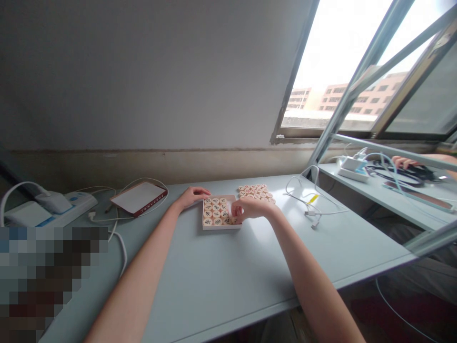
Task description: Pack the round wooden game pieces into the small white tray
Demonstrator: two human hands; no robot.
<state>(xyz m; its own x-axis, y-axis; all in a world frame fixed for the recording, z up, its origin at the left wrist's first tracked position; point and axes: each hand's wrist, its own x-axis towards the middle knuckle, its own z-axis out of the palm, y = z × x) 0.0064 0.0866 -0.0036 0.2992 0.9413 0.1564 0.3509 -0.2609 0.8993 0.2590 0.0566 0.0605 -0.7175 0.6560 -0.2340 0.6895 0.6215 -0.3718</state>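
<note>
A shallow square tray (220,226) holding several round wooden game discs sits in the middle of the pale blue table (221,281). My left hand (193,196) rests at the tray's far left corner, fingers curled against its edge. My right hand (250,208) hovers over the tray's right side, fingers pinched together on a disc that is mostly hidden. A loose cluster of more discs (255,191) lies on the table just behind my right hand.
A red-edged box lid (139,197) lies at the left, beside a white power strip (46,209) and cables. White cables (310,205) trail on the right. Another person's hand (403,162) rests on a neighbouring table by the open window.
</note>
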